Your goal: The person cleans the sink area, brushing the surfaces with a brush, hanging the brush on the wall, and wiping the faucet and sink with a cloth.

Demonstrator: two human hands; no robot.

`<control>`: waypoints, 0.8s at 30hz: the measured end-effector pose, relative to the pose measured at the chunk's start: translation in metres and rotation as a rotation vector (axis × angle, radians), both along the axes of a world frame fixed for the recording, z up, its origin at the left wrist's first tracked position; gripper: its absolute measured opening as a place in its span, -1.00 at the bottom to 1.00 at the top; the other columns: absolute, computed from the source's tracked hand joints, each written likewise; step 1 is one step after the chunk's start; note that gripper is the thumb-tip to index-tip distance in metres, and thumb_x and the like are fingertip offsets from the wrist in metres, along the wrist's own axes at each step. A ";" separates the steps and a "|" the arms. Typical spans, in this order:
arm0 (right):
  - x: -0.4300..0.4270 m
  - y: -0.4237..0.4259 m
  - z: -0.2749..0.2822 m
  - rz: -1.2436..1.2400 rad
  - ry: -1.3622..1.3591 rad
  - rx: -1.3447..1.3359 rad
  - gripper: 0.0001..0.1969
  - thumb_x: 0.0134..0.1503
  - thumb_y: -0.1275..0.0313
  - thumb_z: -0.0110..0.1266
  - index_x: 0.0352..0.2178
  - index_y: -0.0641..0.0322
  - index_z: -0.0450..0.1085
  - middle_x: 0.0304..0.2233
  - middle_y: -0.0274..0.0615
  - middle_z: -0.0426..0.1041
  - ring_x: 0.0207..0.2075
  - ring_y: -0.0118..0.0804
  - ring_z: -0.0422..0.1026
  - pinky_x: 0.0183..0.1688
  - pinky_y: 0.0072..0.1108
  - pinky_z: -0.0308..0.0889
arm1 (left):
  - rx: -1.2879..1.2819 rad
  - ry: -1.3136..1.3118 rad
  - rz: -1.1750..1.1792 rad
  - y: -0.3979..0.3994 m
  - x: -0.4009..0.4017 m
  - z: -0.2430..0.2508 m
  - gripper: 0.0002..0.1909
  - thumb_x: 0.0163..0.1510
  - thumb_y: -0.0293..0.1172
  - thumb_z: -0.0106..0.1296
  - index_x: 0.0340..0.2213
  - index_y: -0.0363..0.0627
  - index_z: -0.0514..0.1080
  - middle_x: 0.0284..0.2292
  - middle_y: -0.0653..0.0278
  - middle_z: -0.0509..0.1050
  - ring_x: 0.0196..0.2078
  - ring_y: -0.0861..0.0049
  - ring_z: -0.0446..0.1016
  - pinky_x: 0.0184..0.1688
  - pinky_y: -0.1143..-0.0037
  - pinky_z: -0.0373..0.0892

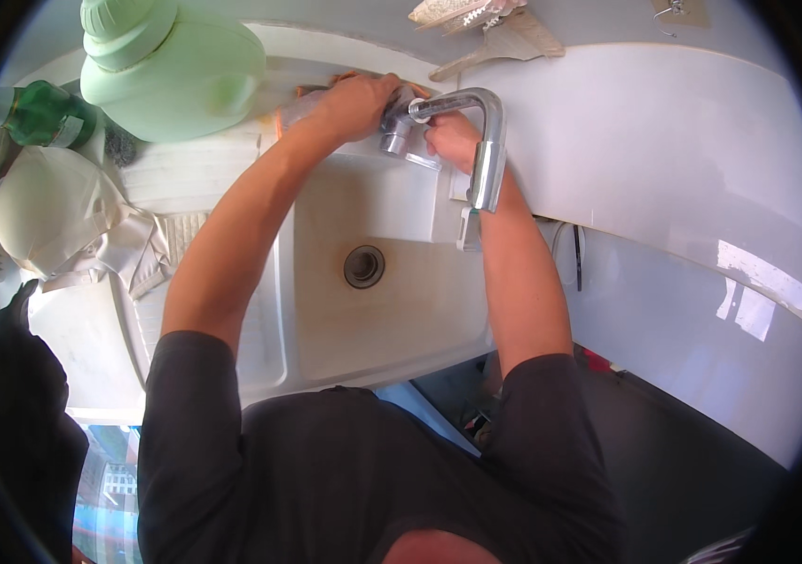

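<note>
My left hand [362, 106] reaches over the back rim of a white sink [394, 310], up against the body of a chrome faucet [397, 120]. A greyish cloth with orange edging [295, 111] lies under and around that hand; its fingertips are hidden. Behind the bent chrome spout [493, 116], my right hand [452, 137] has its fingers curled close to the faucet's right side. Whether it holds anything is not visible. A round metal drain [363, 267] sits in the sink's floor, below both hands.
A large pale green plastic jug [175, 77] and a green bottle [52, 116] stand at the back left. A cream rounded object with folded fabric [55, 211] lies left of the sink. Glossy white panels [641, 134] rise on the right, and wooden-looking pieces [500, 46] stick out behind.
</note>
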State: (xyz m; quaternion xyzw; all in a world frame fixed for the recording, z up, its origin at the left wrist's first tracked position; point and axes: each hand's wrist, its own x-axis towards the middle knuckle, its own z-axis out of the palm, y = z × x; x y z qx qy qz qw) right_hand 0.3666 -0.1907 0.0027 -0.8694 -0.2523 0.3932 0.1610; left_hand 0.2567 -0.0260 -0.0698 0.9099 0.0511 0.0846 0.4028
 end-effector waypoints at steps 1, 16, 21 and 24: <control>-0.005 -0.003 -0.002 0.005 0.004 -0.006 -0.16 -0.16 0.68 -0.06 0.27 0.08 0.14 -0.06 -0.05 0.51 -0.24 -0.22 0.52 -0.28 -0.44 0.44 | -0.006 0.004 0.005 -0.001 0.002 0.002 -0.62 -0.05 -0.50 0.03 -0.11 -0.18 0.39 -0.34 -0.06 0.56 -0.22 0.00 0.52 -0.09 0.19 0.38; -0.002 -0.016 -0.015 -0.093 0.071 0.154 -0.30 -0.07 0.64 -0.14 0.20 0.12 0.25 -0.44 -0.16 0.47 -0.54 -0.40 0.40 -0.47 -0.51 0.33 | 0.046 0.107 0.005 -0.001 0.005 0.002 -0.66 0.00 -0.54 -0.03 -0.13 -0.29 0.38 -0.32 -0.11 0.56 -0.18 0.02 0.54 -0.08 0.22 0.41; -0.015 0.006 0.006 -0.139 0.137 0.188 -0.37 0.04 0.54 -0.05 0.21 0.11 0.25 -0.51 -0.34 0.35 -0.54 -0.44 0.27 -0.49 -0.57 0.20 | -0.007 -0.072 0.126 0.001 -0.020 -0.009 -0.57 -0.07 -0.58 0.04 -0.08 -0.11 0.41 -0.25 -0.10 0.53 -0.12 0.04 0.50 -0.13 0.20 0.39; -0.010 0.003 -0.004 0.004 -0.047 0.060 -0.36 0.01 0.61 -0.12 0.20 0.12 0.25 -0.47 -0.31 0.39 -0.54 -0.45 0.30 -0.50 -0.57 0.22 | -0.014 -0.052 0.111 -0.005 -0.012 -0.004 -0.67 -0.05 -0.55 0.01 -0.16 -0.20 0.39 -0.30 -0.10 0.54 -0.16 0.03 0.51 -0.15 0.18 0.39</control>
